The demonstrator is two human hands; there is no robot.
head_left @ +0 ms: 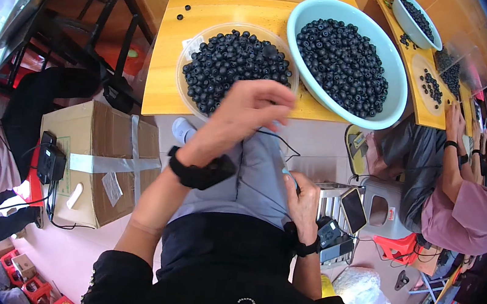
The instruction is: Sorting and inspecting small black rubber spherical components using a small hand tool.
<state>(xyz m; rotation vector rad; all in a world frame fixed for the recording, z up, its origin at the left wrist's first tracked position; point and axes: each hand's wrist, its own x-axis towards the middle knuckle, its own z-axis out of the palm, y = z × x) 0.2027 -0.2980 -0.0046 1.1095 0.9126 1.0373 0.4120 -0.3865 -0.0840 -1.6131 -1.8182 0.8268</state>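
My left hand [255, 109] hovers over the near edge of a shallow round plastic tray [179, 91], its fingers loosely bent and the thumb apart, with nothing visible in them. The tray is heaped with small dark round bead-like pieces [230, 64], some showing a hole or dimple. To its right, a light blue basin [394, 104] holds many more of these dark pieces [344, 64]. Beside my right thigh, my right hand [301, 201] is closed around something slim with a pale blue tip; the rest is hidden by the fingers.
The yellow wooden table [164, 80] carries a few loose pieces at its left. A taped cardboard box [94, 163] stands left of my legs. A phone [353, 209] rests by a metal stool at right. Another person [457, 211] works at a second table [429, 118].
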